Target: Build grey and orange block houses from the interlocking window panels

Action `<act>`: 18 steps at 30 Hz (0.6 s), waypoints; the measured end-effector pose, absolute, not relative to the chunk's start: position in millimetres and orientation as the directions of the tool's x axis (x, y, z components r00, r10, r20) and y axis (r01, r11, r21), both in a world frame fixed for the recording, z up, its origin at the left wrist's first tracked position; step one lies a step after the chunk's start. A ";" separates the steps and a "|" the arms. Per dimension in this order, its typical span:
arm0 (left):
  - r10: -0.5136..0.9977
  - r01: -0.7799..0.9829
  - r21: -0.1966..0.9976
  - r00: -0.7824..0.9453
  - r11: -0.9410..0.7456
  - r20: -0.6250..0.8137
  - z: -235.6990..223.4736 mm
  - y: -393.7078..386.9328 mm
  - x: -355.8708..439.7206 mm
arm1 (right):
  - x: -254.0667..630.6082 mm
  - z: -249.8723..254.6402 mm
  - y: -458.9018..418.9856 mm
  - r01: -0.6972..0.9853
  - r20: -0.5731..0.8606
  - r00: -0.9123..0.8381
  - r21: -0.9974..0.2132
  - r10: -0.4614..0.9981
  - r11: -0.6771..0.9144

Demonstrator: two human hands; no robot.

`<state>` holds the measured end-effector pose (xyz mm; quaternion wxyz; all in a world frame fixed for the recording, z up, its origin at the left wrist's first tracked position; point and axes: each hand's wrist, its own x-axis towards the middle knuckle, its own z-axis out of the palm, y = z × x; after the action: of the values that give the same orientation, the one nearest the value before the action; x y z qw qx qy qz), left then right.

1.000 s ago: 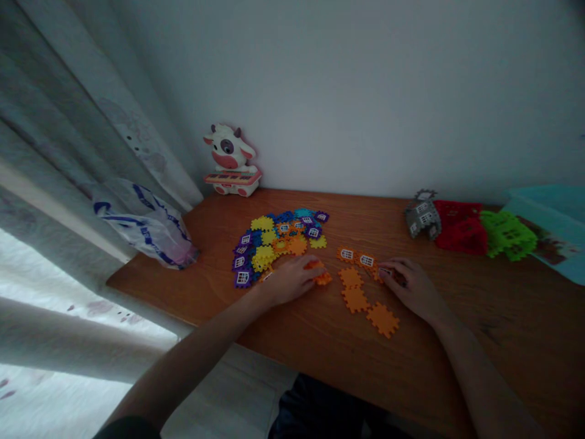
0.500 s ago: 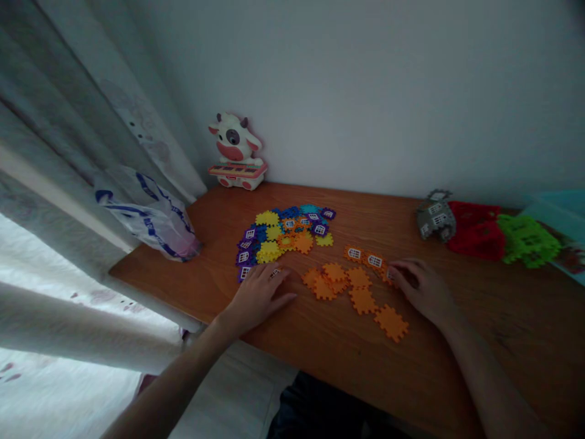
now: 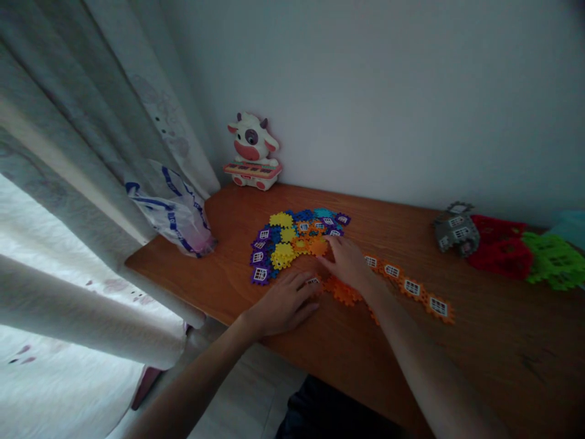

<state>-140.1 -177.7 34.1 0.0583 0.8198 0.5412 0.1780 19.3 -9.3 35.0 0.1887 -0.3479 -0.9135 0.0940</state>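
My left hand (image 3: 284, 303) rests low over the front of the table with fingers stretched and thumb apart. Its fingertips touch an orange window piece (image 3: 313, 281), partly covered. Reaching across the middle, my right hand (image 3: 345, 259) has thumb and forefinger apart beside an orange gear-edged square (image 3: 319, 246) at the pile's near side. Beneath its wrist lie more orange squares (image 3: 343, 292), partly hidden. A slanting row of joined orange window pieces (image 3: 412, 288) lies to the right of that forearm. Purple window pieces (image 3: 260, 275) and yellow squares (image 3: 283, 254) make up part of the pile.
A cow-shaped toy keyboard (image 3: 253, 152) stands at the back left. A plastic bag (image 3: 183, 222) sits by the curtain (image 3: 150, 110). Grey pieces (image 3: 456, 230), red pieces (image 3: 500, 247) and green pieces (image 3: 555, 259) are grouped at the far right of the wooden table (image 3: 493, 341).
My right hand has left the orange window row and moved left to the pile, uncovering the row's near end. My left hand has shifted right with the window piece. The view has turned slightly.
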 end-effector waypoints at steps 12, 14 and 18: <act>0.984 0.985 0.121 0.102 -0.120 0.149 41.6 -79.5 -198.2 | -21.6 32.7 9.3 0.679 0.147 -0.673 -0.266 0.725 0.685; 0.983 0.983 0.120 0.117 -0.135 0.144 41.3 -76.3 -200.8 | -22.0 31.4 15.7 0.656 0.128 -0.697 -0.283 0.706 0.699; 0.982 0.980 0.132 0.129 -0.147 0.135 44.4 -73.2 -204.4 | -17.4 26.5 23.8 0.597 0.173 -0.712 -0.359 0.680 0.717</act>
<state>-204.4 -73.2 44.4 0.0054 0.7514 0.6531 0.0946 -17.4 23.8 26.5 0.1479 -0.3492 -0.9147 0.1398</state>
